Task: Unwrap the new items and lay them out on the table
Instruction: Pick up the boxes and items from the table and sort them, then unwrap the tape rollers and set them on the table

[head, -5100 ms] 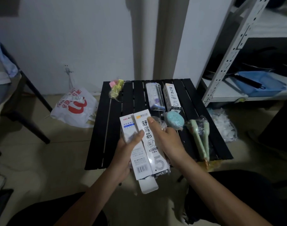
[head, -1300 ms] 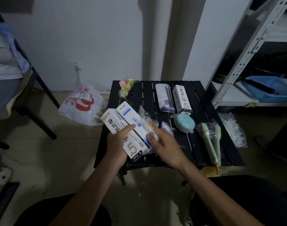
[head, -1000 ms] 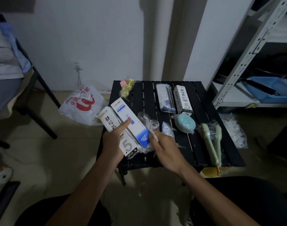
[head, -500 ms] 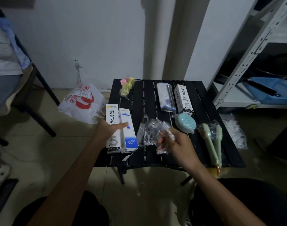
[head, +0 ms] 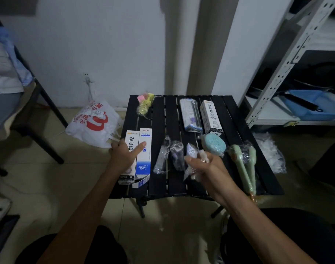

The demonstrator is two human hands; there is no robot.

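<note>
Presses the left hand [head: 124,157] flat on two white cardboard boxes [head: 143,162] at the near-left edge of the black slatted worktop [head: 174,183]; pinches crumpled clear plastic wrap [head: 189,171] in the right hand [head: 206,166]. Farther back: white plastic bag [head: 92,122] on tiled floor [head: 48,178], against white wall [head: 105,44].

- White plastic bag [head: 92,123] with red print slumps on the tiled floor [head: 48,178], under a wall socket [head: 86,75].
- Blue tray [head: 315,105] on the metal shelf rack [head: 288,60].
- Crumpled clear plastic [head: 269,151] on the floor beside that rack.
- Dark chair [head: 39,103], far left.
</note>
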